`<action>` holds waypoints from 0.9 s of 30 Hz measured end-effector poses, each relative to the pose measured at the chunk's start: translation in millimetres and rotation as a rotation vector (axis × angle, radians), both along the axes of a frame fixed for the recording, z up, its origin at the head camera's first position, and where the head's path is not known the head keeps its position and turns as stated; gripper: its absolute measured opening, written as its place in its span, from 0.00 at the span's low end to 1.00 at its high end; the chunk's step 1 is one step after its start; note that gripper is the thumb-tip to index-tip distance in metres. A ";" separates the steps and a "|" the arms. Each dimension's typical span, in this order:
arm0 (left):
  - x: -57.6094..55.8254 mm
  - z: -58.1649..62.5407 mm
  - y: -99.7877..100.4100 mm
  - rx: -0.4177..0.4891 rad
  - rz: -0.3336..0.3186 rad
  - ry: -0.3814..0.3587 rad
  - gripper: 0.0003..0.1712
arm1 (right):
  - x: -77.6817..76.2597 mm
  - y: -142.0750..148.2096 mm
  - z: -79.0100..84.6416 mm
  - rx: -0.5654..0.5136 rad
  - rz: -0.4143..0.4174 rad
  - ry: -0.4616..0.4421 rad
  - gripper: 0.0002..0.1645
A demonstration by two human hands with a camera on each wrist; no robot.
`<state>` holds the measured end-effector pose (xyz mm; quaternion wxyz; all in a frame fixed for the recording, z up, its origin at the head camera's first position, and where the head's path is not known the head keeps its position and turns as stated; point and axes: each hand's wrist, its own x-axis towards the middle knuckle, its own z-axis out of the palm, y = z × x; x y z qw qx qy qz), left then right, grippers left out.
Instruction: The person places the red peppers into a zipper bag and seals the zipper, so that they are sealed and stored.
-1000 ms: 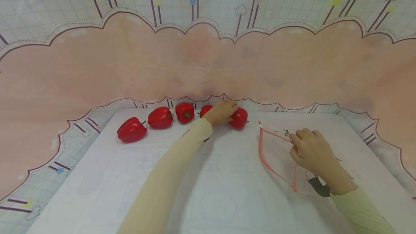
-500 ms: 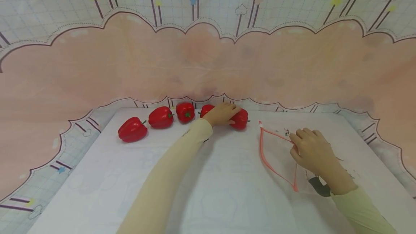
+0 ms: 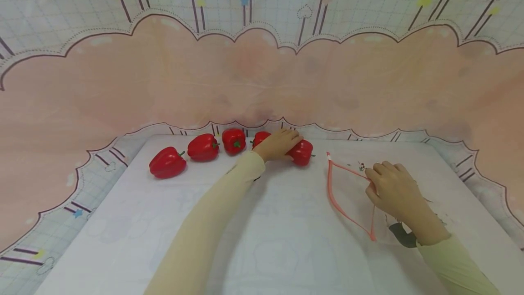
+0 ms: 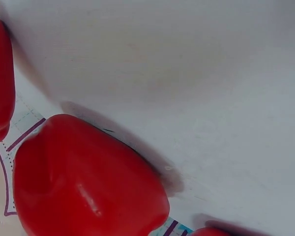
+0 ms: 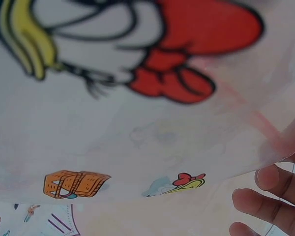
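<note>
My left hand [image 3: 279,144] grips the rightmost red bell pepper [image 3: 302,153] at the back of the table, fingers over its left side. Another bell pepper [image 3: 259,139] lies partly hidden behind that hand. In the left wrist view a large bell pepper [image 4: 91,179] shows, but the hand does not. My right hand [image 3: 395,192] pinches the rim of a clear plastic bag [image 3: 352,195] with a pink edge, which stands open toward the left. Cartoon prints on the bag [image 5: 103,132] fill the right wrist view, with some of my fingers [image 5: 258,204] at its right edge.
Three more red bell peppers, including a tilted one [image 3: 167,163], lie along the back left of the white table [image 3: 262,231]. A patterned cloth backdrop [image 3: 262,81] rises behind the table's back edge.
The gripped bell pepper has tipped slightly, its stem a little lower. My left hand has barely shifted. The right hand and the bag keep their place.
</note>
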<state>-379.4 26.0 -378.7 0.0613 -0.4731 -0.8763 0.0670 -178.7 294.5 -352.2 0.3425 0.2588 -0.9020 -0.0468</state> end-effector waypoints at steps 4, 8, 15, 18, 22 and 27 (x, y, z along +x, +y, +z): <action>2.2 -0.3 -1.3 0.017 0.009 -0.029 0.42 | 0.2 -0.4 -0.3 0.000 -0.005 -0.007 0.08; 4.9 -0.4 -2.8 0.027 0.022 -0.048 0.43 | 0.2 -0.3 -0.6 -0.003 -0.007 -0.009 0.08; 11.1 2.4 -5.6 0.000 0.012 0.007 0.41 | -1.7 1.0 0.1 -0.010 0.020 0.032 0.09; 15.1 5.1 -7.2 0.017 0.019 0.011 0.40 | -2.5 2.1 0.1 -0.014 0.033 0.054 0.08; 22.6 11.4 -8.4 0.064 0.034 -0.016 0.40 | -1.9 2.6 1.5 -0.010 0.020 0.053 0.08; 37.3 22.6 -8.7 0.116 -0.004 -0.018 0.40 | -0.1 2.3 5.3 -0.002 -0.003 0.042 0.06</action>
